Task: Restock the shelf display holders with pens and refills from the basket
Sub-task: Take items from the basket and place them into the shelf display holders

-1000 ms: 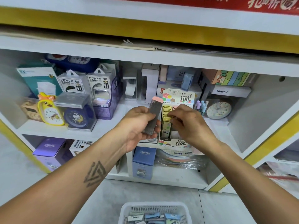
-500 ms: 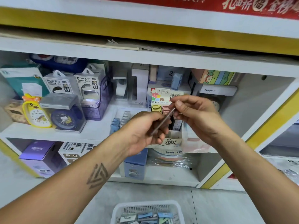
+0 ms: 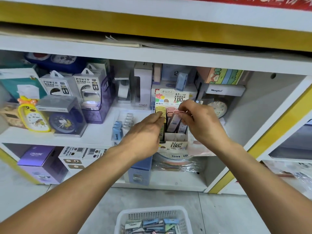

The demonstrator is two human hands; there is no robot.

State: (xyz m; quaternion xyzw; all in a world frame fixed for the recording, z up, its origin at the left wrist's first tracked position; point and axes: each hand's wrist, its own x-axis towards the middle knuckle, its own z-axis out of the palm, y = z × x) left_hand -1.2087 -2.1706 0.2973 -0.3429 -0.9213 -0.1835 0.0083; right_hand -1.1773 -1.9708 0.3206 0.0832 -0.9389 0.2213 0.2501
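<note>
Lead-refill display holder (image 3: 174,144), shelf front: right hand (image 3: 200,122) pinches pink-capped refill case (image 3: 173,119), lowering it into the pink row. Left hand (image 3: 145,132), fingers relaxed, steadies the yellow row (image 3: 160,110). Basket (image 3: 153,220) of refills sits on the floor.

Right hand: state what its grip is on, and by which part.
The right hand pinches a pink-capped refill case by its top end, over the display holder.
</note>
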